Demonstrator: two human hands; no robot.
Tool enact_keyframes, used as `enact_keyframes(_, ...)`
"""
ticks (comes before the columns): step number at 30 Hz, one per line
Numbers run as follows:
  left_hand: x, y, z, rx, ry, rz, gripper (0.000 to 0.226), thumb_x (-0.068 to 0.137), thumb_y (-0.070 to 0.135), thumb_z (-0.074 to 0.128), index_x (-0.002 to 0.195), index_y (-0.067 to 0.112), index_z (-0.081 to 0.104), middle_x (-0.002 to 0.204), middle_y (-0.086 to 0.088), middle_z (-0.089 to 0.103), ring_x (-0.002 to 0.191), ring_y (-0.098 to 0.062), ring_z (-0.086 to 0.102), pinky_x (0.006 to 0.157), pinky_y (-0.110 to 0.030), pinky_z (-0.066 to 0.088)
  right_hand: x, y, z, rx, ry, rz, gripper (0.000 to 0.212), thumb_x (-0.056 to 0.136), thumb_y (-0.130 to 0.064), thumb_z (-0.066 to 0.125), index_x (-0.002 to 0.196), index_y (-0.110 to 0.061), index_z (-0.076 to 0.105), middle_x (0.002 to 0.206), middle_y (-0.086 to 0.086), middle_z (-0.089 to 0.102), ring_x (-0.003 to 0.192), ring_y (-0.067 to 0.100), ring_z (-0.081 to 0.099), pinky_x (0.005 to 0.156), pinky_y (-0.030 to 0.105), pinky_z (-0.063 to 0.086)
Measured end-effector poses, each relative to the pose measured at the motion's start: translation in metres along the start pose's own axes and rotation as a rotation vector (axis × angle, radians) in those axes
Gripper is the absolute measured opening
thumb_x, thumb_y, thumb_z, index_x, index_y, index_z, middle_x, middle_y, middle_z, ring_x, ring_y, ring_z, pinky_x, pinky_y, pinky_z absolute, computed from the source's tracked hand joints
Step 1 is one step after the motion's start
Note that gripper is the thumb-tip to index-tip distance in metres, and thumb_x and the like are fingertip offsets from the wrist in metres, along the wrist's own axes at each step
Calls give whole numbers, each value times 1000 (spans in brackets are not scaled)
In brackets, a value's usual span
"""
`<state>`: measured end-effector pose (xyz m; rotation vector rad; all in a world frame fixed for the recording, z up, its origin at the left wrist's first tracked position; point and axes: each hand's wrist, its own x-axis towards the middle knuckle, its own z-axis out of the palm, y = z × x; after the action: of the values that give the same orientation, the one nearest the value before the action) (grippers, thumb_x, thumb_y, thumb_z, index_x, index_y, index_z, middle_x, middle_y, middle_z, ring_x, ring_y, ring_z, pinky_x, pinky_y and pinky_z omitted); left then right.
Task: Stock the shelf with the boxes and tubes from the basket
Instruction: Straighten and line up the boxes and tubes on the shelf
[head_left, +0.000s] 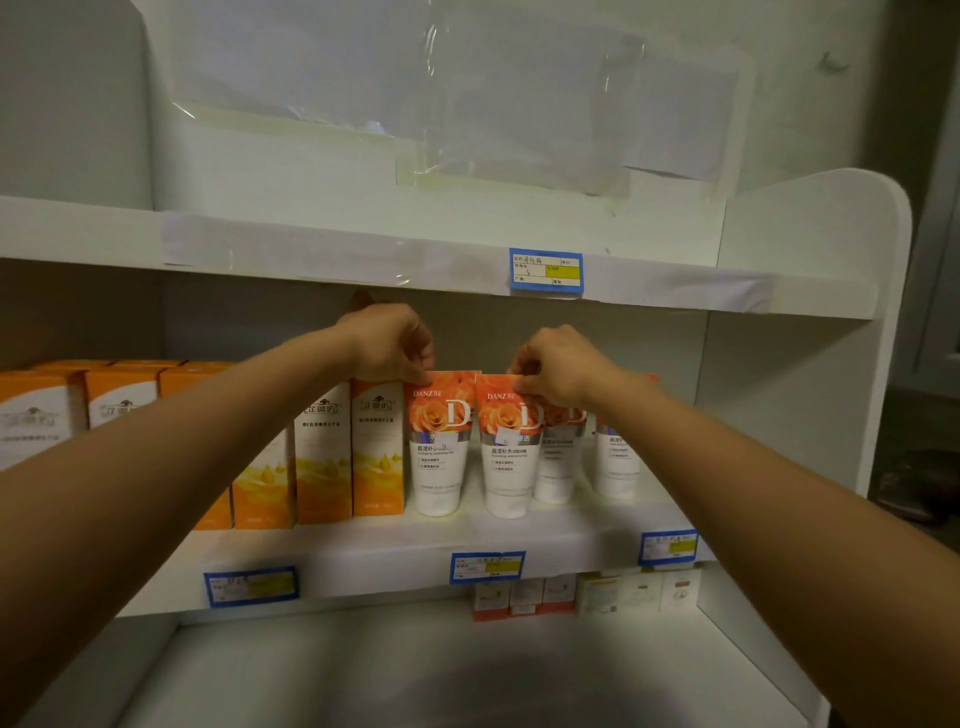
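On the middle shelf (545, 535) stand several orange and white tubes with a rose print, cap down. My left hand (387, 340) pinches the top edge of the leftmost tube (439, 447). My right hand (558, 366) pinches the top of the tube beside it (506, 457). Two more tubes (558, 462) stand further right, partly behind my right wrist. Left of the tubes is a row of orange and white boxes (376, 452), partly hidden by my left forearm. The basket is out of view.
The top shelf (311, 244) carries a blue price tag (545, 270) and taped plastic film. Blue tags line the middle shelf's front edge. On the lower shelf, small orange and white boxes (524, 597) stand at the back. The unit's white side panel (810, 364) closes the right.
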<state>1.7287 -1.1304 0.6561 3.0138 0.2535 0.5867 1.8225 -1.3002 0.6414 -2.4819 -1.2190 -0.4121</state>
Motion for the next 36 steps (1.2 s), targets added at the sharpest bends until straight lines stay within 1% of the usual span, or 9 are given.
enact_keyframes(4,-1,2,1,73,31,-11,13,81,22,67,92,15,69,90,0,66,84,-16,57,72,-28,41,-1,2,8,13,27,21,28,92,-18,55,117,-8,62,119,12,64,107,24,62,93,33,48)
enact_keyframes(7,-4,8,3,178,79,-7,16,84,24,63,97,16,68,103,-1,69,93,-19,60,74,-28,38,-1,2,12,-8,35,19,24,92,-15,55,112,-7,66,114,13,66,101,25,64,92,35,52)
enact_keyframes(11,-9,15,6,312,144,0,19,88,25,56,104,20,65,111,0,67,107,-21,59,93,-35,34,-5,-1,16,-56,37,-10,23,91,-16,56,110,-10,66,111,11,65,99,26,62,88,36,52)
enact_keyframes(14,-15,15,8,354,143,2,22,90,28,51,107,21,63,114,-1,67,112,-22,57,103,-38,27,-11,-6,17,-109,60,-50,33,90,-21,57,122,-13,57,125,10,53,114,28,55,94,37,47)
enact_keyframes(18,-29,8,6,333,190,-1,34,93,31,45,124,21,55,129,-3,60,123,-23,48,105,-38,27,-16,-12,14,-112,84,-50,54,89,-23,58,140,-18,38,145,8,37,130,29,43,105,42,40)
enact_keyframes(21,-45,-2,1,337,247,8,37,94,32,43,129,20,51,135,-2,55,127,-21,44,106,-38,28,-21,-16,12,-112,91,-74,55,89,-22,58,140,-19,37,143,5,40,126,27,46,102,41,44)
enact_keyframes(26,-87,-26,-6,318,308,-13,36,95,30,39,126,18,52,129,-3,58,122,-21,47,103,-34,29,-35,-23,13,-147,85,-98,46,90,-26,56,133,-19,44,133,4,49,120,23,49,97,39,47)
enact_keyframes(30,-114,-49,-13,303,215,-116,34,96,31,37,123,19,53,123,-6,60,117,-23,49,99,-35,33,-41,-41,15,-155,38,-125,42,92,-27,52,133,-16,47,132,7,51,121,24,48,97,35,43)
enact_keyframes(36,-123,-73,-21,210,95,-197,40,91,38,48,125,17,51,123,-8,59,115,-26,52,95,-39,38,-20,-80,21,-143,27,-164,41,91,-31,54,129,-18,51,131,7,53,121,25,47,99,41,44)
